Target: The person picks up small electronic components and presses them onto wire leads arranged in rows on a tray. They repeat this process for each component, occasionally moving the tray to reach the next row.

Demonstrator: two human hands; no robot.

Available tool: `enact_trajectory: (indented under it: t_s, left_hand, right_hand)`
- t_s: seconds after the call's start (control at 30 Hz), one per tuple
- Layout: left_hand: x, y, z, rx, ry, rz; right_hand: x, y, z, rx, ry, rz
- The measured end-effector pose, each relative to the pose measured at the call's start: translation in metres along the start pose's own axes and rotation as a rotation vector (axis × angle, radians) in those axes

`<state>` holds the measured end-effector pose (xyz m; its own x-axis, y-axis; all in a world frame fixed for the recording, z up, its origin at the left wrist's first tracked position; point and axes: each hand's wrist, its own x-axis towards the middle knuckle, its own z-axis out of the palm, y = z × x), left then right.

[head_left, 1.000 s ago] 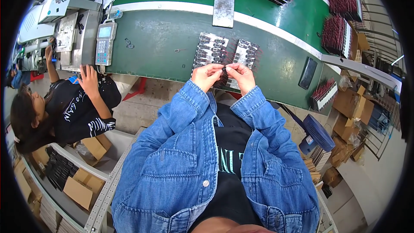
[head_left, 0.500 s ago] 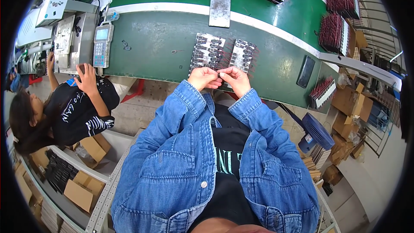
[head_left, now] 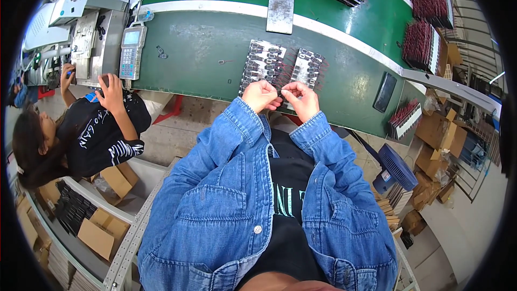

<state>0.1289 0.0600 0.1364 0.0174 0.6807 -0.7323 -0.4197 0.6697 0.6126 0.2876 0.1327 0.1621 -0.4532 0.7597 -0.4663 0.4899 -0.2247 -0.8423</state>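
Observation:
My left hand [head_left: 260,96] and my right hand [head_left: 301,100] meet over the near edge of the green workbench, thumbs and fingers pinched. Whatever sits between the fingertips is too small and too covered to name. Just beyond them lie two pale boards side by side: a left board [head_left: 264,63] and a right board [head_left: 304,70]. Both carry rows of small black parts with thin dark-red wires. My fingers hide the near ends of both boards.
A metal plate [head_left: 280,8] lies farther back, with a loose wired part [head_left: 222,62] nearer. At right are a phone [head_left: 384,92], stacked wired boards [head_left: 423,43] and a blue fan [head_left: 395,168]. On the left, a co-worker's hand [head_left: 111,94] is near a grey keypad device [head_left: 131,54].
The whole view has shifted slightly, so bench and boards sit a little farther right. My hands stay pinched close together, fingers slightly repositioned. The co-worker's hands have moved a little.

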Motion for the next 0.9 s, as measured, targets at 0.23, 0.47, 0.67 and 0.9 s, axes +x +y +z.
enact_trajectory:
  t_s: [0.23, 0.47, 0.67, 0.9]
  left_hand:
    - [-0.001, 0.004, -0.004, 0.01, -0.064, 0.018]
    - [-0.001, 0.004, -0.004, 0.044, -0.047, 0.041]
    - [-0.001, 0.003, -0.003, 0.103, -0.038, 0.084]
    - [-0.004, 0.004, -0.003, 0.168, -0.061, 0.111]
  right_hand:
    - [0.008, 0.016, -0.007, -0.048, -0.057, -0.15]
    - [0.016, 0.026, -0.012, 0.086, -0.299, 0.013]
    - [0.014, 0.029, -0.01, 0.258, -0.356, 0.079]
    - [0.009, 0.025, -0.009, 0.266, -0.318, 0.052]
